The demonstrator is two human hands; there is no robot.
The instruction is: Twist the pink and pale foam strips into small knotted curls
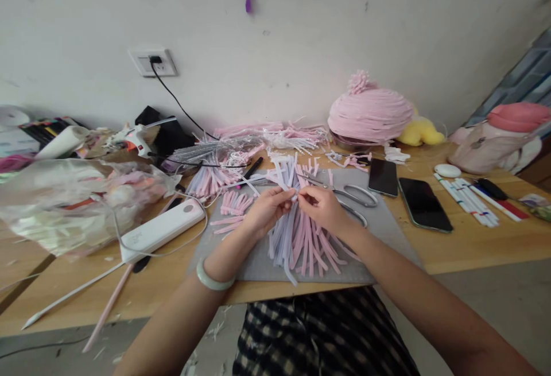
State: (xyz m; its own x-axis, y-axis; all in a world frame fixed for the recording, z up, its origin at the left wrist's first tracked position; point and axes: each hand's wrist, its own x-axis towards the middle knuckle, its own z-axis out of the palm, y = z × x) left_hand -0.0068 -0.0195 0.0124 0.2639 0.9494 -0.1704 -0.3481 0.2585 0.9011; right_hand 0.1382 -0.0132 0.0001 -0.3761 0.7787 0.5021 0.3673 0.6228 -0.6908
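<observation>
My left hand (270,210) and my right hand (322,208) meet fingertip to fingertip over a grey cutting mat (390,244). Both are closed in a pinch on a short lavender pipe cleaner, mostly covered by the fingers. Under them lie loose bunches of cut lavender pipe cleaners (282,244) and pink pipe cleaners (310,244), fanned toward me. Metal scissors (355,195) rest just beyond my right hand, their blades partly hidden among the stems. Left of my left hand, short pink pieces (235,202) lie on the mat.
At left are a white power bank (162,228) with a cable and a clear plastic bag (55,209). Two phones (425,204) and several markers (467,199) lie right. Behind stand a pink yarn-like ball (370,115), a yellow plush (422,131) and a pink-lidded jug (495,140).
</observation>
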